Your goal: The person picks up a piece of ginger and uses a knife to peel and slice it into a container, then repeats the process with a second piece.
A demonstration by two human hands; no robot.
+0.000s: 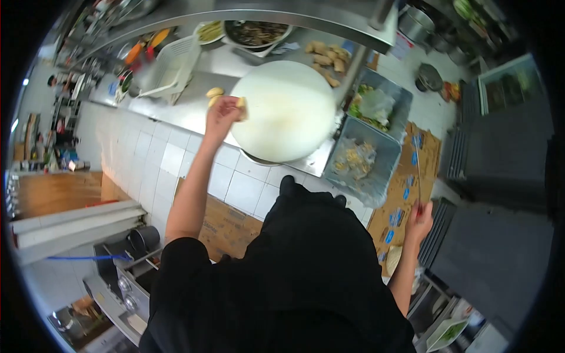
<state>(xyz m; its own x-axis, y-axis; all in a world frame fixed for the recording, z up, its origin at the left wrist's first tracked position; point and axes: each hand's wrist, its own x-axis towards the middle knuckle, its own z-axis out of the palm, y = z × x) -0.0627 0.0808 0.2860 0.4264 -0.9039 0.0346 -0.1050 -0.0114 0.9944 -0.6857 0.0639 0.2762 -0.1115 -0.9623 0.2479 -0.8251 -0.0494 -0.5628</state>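
Observation:
My left hand point(223, 115) is closed on a pale yellow piece of ginger point(241, 102) at the left edge of a large round white cutting board point(288, 117). More pale pieces point(215, 93) lie on the steel counter just beyond that hand. Out to the right, away from the board, my right hand point(419, 220) is wrapped around the handle of a knife point(418, 170). Its long blade shows almost edge-on and points forward. Several knobby brown ginger roots point(326, 57) rest on the counter behind the board.
Two grey bins point(385, 88) with scraps in plastic bags stand right of the counter. A white plastic basket point(170, 67) and a dark-filled pan point(257, 34) sit at the back, under a steel shelf point(253, 13). Flattened cardboard point(406, 176) covers part of the tiled floor.

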